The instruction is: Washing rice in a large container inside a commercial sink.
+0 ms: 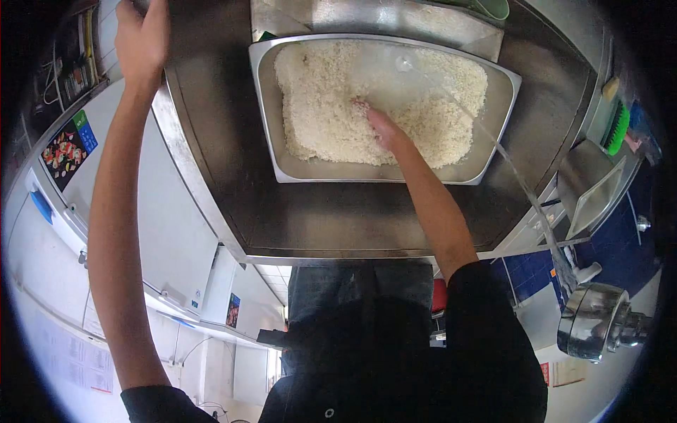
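A rectangular stainless steel pan (495, 132) lies in front of me, holding a broad bed of white rice (322, 106). My right hand (385, 127) is in the middle of the rice, with grains clinging to its fingers and the fingertips partly hidden. From a chrome spray head (592, 320) at the right, a stream of water (515, 169) arcs into the pan and lands near its far side, where cloudy water covers some rice. My left hand (142, 47) is raised at the upper left, beside the metal work surface's edge. Its fingertips run out of the frame, hiding any grip.
Beneath the pan is a dark metal work surface (338, 222) with a raised rim. A metal piece (370, 18) and a green container (494, 8) sit behind it. White cabinets (158, 201) stand left; a green brush (616, 129) and metal container (587, 169) are at right.
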`<state>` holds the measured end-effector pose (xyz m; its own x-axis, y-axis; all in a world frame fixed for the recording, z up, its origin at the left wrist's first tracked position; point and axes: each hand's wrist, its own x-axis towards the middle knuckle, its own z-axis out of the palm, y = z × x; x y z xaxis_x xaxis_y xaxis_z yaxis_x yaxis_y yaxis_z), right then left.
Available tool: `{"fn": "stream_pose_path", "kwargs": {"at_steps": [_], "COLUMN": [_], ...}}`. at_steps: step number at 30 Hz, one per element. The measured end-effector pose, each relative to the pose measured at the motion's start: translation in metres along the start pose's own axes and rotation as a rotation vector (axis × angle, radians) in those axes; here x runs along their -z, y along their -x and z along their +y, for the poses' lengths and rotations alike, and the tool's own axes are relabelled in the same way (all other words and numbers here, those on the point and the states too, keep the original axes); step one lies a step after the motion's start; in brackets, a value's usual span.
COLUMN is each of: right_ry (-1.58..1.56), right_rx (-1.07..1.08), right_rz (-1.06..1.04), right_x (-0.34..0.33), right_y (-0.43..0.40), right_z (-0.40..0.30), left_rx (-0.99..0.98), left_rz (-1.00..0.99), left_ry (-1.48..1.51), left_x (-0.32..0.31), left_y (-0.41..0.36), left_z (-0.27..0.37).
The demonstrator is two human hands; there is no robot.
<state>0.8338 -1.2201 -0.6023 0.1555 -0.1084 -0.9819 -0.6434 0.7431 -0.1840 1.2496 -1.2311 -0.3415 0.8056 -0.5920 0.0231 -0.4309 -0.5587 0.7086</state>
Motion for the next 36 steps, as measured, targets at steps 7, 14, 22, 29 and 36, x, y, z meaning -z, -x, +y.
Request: {"fn": "stream_pose_path", "kwargs": {"at_steps": [7,14,22,29,36], "right_ry": [-0.509,-0.853,-1.239,-1.532,-1.019], "right_rx": [-0.186,0.21,0.13,-0.057,0.22], "right_rz": [-0.082,-0.246,-0.262,0.007,0.248], "right_x": [-0.046,0.032,0.044,0.055,0.051], "right_y": [0.061,-0.008,-0.036,-0.074,-0.046], "right_z": [-0.032,-0.037,-0.102,-0.125,-0.125], "left_rx": [0.02,-0.034,0.0,-0.042,0.04], "left_rz": [0.049,0.066,0.041,0.056,0.06], "left_ry": [-0.204,-0.198,-0.198,-0.166,-0.258], "left_x": [0.02,0.022,0.03,0.015,0.013], "left_y": [0.002,0.001,0.011,0.012,-0.003], "left_z": [-0.009,-0.007,0.009,0.009,-0.01]}}
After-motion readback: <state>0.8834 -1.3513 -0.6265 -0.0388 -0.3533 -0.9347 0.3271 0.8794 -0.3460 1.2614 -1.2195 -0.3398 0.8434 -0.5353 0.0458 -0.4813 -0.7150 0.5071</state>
